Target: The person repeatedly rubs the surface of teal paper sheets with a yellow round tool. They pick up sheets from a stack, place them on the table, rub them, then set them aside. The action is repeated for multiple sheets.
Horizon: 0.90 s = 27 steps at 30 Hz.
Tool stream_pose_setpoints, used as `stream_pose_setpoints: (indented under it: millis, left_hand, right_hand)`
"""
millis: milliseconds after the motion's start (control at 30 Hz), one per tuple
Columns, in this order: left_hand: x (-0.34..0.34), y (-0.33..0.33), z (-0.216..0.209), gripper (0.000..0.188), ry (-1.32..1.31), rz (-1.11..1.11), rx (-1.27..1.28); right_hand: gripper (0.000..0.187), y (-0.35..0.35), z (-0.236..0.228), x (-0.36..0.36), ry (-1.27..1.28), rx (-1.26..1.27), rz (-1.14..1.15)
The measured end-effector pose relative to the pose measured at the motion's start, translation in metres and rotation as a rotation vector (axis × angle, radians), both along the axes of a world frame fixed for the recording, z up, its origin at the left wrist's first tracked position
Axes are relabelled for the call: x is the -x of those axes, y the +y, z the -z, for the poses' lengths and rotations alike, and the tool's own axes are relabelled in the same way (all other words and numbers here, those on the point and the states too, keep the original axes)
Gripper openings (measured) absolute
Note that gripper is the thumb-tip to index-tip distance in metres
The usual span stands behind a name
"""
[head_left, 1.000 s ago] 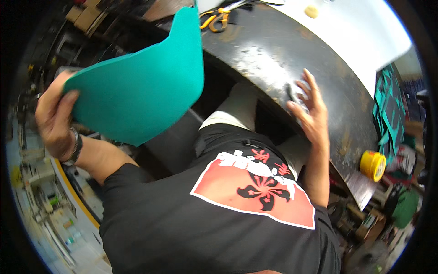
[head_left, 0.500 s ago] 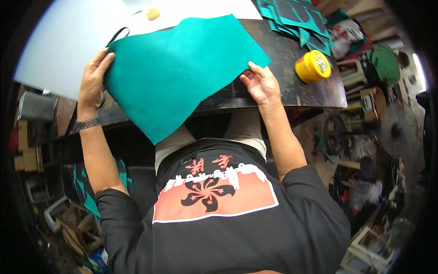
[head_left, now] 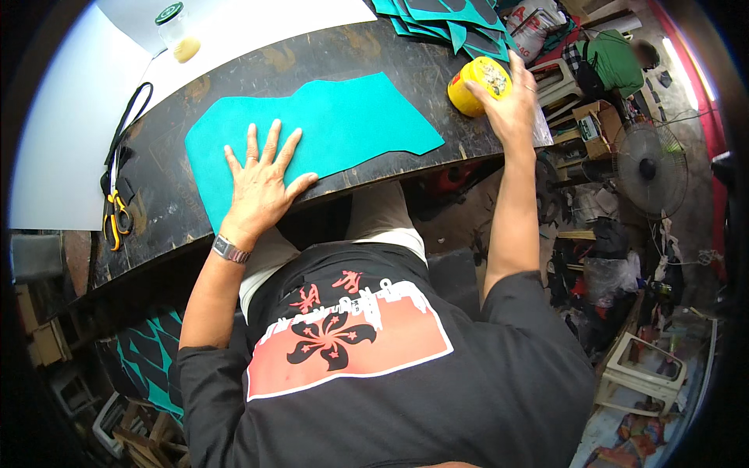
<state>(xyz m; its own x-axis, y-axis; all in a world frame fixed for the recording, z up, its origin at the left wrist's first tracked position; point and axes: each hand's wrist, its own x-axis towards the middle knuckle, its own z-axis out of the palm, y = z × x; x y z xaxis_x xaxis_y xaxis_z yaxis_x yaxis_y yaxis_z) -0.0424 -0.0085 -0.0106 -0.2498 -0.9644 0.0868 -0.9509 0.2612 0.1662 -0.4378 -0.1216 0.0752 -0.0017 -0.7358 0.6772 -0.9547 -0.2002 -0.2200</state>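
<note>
A teal-green sheet [head_left: 343, 117] with a wavy far edge lies on the dark table. My left hand [head_left: 261, 183] rests flat on it, fingers spread, near its left part. At the right, my right hand [head_left: 507, 109] is around a yellow tub [head_left: 466, 95]. Its thumb lies across the near side of the tub, with the fingers along the right side. Small pale bits, too small to name, show at the tub's top. Scissors with orange-and-black handles [head_left: 117, 218] lie at the table's left, beside a black strap [head_left: 126, 129].
Teal and black cut pieces [head_left: 452, 12] are piled at the far right of the dark table [head_left: 265, 70]. White boards stand behind, with a green-lidded jar [head_left: 172, 27]. On the right are a fan [head_left: 647, 168], a white stool [head_left: 644, 370] and a person in green [head_left: 612, 66].
The sheet went from being held up in both hands to lying on the table. My left hand now presses it flat. The right hand let go of it and moved to the tub.
</note>
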Motion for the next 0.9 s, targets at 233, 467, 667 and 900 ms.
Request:
stream_pose_setpoints:
  millis: [233,467,667,900]
  left_hand:
    - [0.003,-0.030,0.002,0.073,0.003,-0.012,0.013]
    - [0.004,-0.031,0.006,0.073,0.008,-0.016,0.075]
    - [0.003,-0.032,0.005,0.073,-0.018,0.007,0.077]
    - [0.006,-0.032,0.004,0.073,-0.038,-0.109,0.080]
  right_hand:
    - [0.078,-0.058,0.016,-0.008,0.071,-0.328,0.220]
    - [0.077,0.061,0.013,-0.035,0.300,-0.201,-0.388]
    - [0.073,-0.008,0.028,-0.086,0.242,-0.068,-0.399]
    - [0.041,-0.115,0.038,-0.148,0.351,0.166,-0.662]
